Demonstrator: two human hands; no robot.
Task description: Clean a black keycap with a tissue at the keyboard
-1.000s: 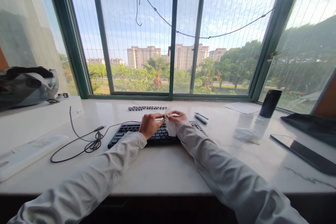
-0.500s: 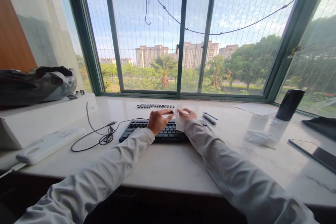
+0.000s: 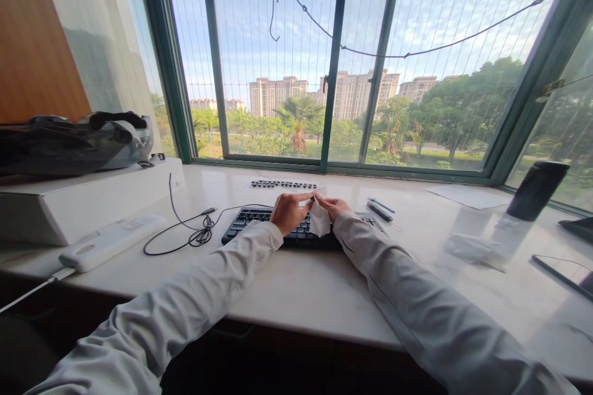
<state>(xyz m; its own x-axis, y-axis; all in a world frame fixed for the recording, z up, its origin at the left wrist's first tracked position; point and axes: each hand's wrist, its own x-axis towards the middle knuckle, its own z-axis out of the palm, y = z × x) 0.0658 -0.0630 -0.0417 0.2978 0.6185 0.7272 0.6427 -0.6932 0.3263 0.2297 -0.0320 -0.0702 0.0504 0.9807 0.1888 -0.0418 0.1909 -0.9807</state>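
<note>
Over the black keyboard (image 3: 244,220), my left hand (image 3: 288,212) is closed in a pinch on a small black keycap, now mostly hidden between the fingers and the tissue. A thin white tissue (image 3: 319,222) hangs from my right hand (image 3: 335,206), whose thumb and fingers press it around the keycap. The fingertips of both hands meet there. Several loose black keycaps (image 3: 283,184) lie in rows on the white counter behind the keyboard.
Pens (image 3: 380,208) lie right of the keyboard. A coiled black cable (image 3: 200,236) and white power strip (image 3: 111,243) are on the left. Farther right are a clear plastic bag (image 3: 477,249), a black cylinder (image 3: 537,190) and a paper sheet (image 3: 467,196).
My hands have come together, and the tissue now covers the keycap that stood free in my left fingertips. The view has turned slightly left.
</note>
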